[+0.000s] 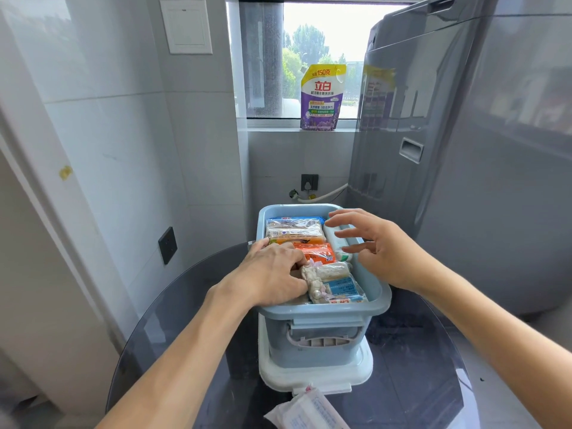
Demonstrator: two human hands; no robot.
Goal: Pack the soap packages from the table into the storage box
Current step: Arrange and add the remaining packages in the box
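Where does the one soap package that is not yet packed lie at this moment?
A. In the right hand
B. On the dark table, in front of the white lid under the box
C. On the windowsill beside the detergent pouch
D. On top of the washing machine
B: a clear-wrapped soap package lies on the dark glass table just in front of the white lid beneath the blue storage box.
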